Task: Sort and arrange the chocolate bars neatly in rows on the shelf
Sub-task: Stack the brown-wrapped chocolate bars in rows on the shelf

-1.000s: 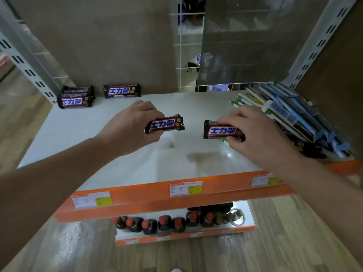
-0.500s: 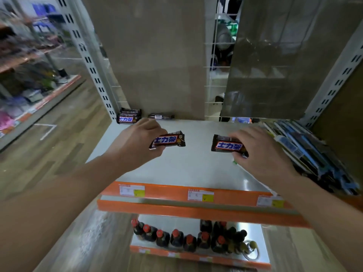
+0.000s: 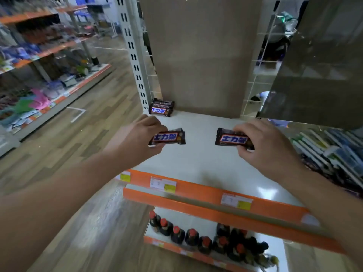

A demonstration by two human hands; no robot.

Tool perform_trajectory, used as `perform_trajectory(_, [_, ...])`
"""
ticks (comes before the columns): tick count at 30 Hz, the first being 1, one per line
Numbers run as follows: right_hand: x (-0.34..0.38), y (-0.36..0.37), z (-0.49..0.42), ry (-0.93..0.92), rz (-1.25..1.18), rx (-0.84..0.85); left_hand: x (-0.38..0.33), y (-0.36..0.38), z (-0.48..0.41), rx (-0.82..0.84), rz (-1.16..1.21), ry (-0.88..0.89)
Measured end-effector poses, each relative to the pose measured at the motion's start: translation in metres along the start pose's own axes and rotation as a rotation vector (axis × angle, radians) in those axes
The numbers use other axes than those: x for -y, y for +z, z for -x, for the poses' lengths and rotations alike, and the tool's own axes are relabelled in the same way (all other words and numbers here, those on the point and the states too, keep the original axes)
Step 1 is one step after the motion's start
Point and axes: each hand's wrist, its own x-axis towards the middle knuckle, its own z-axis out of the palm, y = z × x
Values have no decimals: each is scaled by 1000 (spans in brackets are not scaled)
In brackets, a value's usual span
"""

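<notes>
My left hand grips a dark-brown chocolate bar with blue-and-white lettering, held above the left part of the white shelf. My right hand pinches a second chocolate bar of the same kind, level with the first and a short gap to its right. A small stack of the same bars lies in the shelf's back-left corner against the upright. Both held bars face label-up, clear of the shelf surface.
Blue-and-white flat packets lean in a pile on the shelf's right side. An orange price rail edges the front. Dark bottles with red caps stand on the lower shelf. Another stocked aisle shelf runs at far left.
The view has swung left and risen, so the aisle at left shows. Both hands keep their bars, side by side over the shelf. The single bar beside the back-left stack is no longer visible.
</notes>
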Motion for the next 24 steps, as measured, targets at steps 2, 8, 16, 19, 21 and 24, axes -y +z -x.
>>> perform_trajectory(2, [-2, 6, -4, 33, -4, 11, 17, 6, 11, -4, -1, -20])
perform_trajectory(8, [17, 4, -11, 168, -183, 109, 16, -6, 19, -85, 79, -90])
perform_trajectory(16, [30, -15, 28, 178, -135, 306, -27, -8, 36, 46, 117, -167])
perform_trajectory(19, [33, -17, 36, 155, -87, 306, -27, -12, 50, 54, 72, -163])
perform_trajectory(21, [36, -17, 38, 157, -70, 304, -27, -15, 57, 78, 41, -175])
perform_trajectory(24, [43, -11, 42, 186, -81, 284, -24, -16, 58, 86, 41, -183])
